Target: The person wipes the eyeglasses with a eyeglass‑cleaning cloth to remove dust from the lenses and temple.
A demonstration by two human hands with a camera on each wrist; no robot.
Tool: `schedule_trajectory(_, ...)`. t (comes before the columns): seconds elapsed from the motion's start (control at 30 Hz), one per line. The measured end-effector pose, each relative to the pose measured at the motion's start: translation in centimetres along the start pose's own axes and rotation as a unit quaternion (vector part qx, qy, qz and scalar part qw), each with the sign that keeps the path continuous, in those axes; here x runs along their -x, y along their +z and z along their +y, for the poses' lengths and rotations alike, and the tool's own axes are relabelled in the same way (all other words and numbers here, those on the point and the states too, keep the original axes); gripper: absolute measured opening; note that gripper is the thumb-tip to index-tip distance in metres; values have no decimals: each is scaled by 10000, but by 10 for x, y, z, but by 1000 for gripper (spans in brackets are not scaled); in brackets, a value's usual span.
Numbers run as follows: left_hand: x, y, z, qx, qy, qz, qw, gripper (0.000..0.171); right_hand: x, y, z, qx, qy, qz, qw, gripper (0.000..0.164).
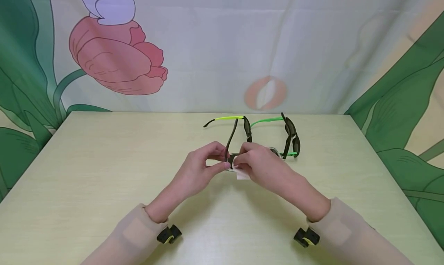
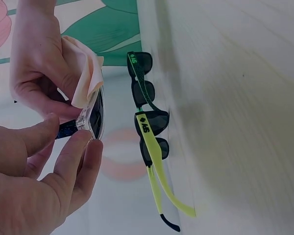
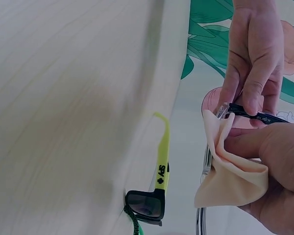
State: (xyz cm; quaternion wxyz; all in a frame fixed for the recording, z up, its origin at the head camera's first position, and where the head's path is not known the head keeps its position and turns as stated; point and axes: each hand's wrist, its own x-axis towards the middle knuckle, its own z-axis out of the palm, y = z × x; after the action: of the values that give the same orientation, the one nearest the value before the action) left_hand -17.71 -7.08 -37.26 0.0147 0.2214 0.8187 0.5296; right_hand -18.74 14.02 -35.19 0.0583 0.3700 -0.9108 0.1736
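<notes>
Both hands hold up a pair of sunglasses with a clear frame, dark lenses and dark temples. My left hand pinches the frame's left end beside the hinge, fingers and thumb at the lens edge. In my right hand is a thin peach cloth, pinched and folded over the lens near that same end. Part of the clear frame is hidden behind the cloth and the right hand. In the left wrist view the cloth drapes over the frame's upper part.
Behind the hands stand black sunglasses with yellow temples and, to their right, black sunglasses with green temples. They sit toward the back of the pale wooden table. A printed curtain hangs beyond the table's far edge.
</notes>
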Motion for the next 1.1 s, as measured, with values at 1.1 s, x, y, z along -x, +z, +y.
schedule_trajectory(1.1,2,0,0,-31,36,-104,9999,17,1,0,-6,302,163,-186,9992,13)
